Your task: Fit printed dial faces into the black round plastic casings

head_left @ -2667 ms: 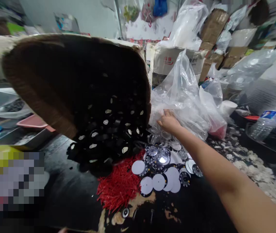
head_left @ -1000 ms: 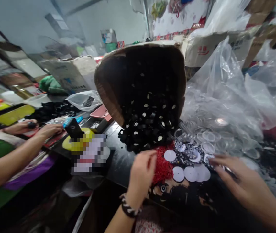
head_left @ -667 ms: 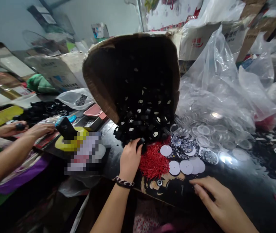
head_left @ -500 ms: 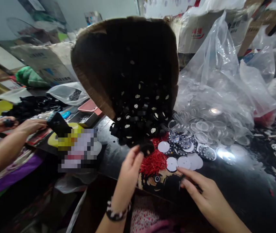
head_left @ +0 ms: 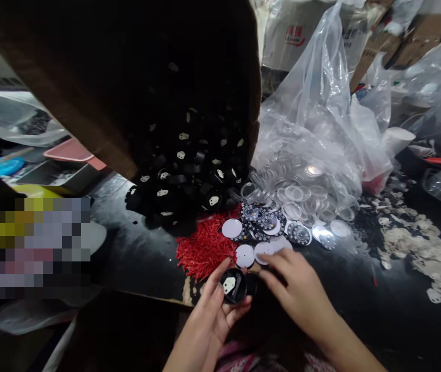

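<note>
Head view: left hand (head_left: 217,314) curled round black case (head_left: 236,290) above bench edge, gripping rim, apparently keeping pale-patched side exposed. Right hand (head_left: 298,283) part-curled alongside; hold cannot be told. Red sticks (head_left: 203,246), discs (head_left: 245,256) heaped close, seemingly for easy reach.

At the near edge of the table (head_left: 127,271), the left hand (head_left: 213,318) holds a round black case (head_left: 238,290); the right hand (head_left: 300,281) is just beside it, by white discs (head_left: 244,256); farther from that edge, red pieces (head_left: 202,245) lie before piled black parts (head_left: 181,181)
</note>
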Action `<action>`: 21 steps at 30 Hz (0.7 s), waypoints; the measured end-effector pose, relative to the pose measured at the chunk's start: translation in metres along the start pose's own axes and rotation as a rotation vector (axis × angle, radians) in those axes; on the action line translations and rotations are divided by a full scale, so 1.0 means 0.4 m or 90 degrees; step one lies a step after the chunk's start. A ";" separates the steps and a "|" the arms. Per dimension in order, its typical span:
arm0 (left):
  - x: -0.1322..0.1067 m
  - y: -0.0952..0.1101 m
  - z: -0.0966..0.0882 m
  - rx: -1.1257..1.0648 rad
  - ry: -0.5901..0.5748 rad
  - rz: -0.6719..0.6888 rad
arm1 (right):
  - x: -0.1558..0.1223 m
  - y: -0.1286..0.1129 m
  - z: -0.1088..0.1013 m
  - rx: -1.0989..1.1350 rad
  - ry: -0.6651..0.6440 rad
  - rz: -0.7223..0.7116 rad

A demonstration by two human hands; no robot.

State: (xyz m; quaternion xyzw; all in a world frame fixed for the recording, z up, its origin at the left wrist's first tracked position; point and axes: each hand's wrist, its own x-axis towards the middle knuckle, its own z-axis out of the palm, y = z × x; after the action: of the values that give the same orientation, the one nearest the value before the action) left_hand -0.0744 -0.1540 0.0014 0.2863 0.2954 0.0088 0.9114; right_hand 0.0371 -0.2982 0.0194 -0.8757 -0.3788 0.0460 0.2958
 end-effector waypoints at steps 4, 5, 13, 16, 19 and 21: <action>0.005 -0.005 0.005 0.023 -0.001 0.013 | 0.048 0.031 -0.005 -0.187 -0.007 0.092; 0.006 -0.004 0.005 0.007 0.009 0.013 | 0.056 0.035 -0.004 -0.202 -0.016 0.088; 0.005 0.019 0.019 -0.045 0.061 0.028 | 0.036 0.022 0.012 -0.071 0.011 0.088; 0.011 0.010 0.042 -0.085 0.070 0.017 | 0.023 -0.011 0.025 0.008 0.014 0.059; 0.020 0.000 0.060 -0.113 0.087 0.004 | 0.017 -0.034 0.035 0.156 -0.038 0.082; 0.024 0.000 0.064 -0.118 0.098 0.006 | 0.017 -0.036 0.037 0.262 -0.072 0.101</action>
State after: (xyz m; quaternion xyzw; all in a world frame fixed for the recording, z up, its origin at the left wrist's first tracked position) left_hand -0.0523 -0.1655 0.0132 0.2003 0.3608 0.0621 0.9088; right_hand 0.0283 -0.2786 0.0163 -0.8202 -0.3071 0.1943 0.4418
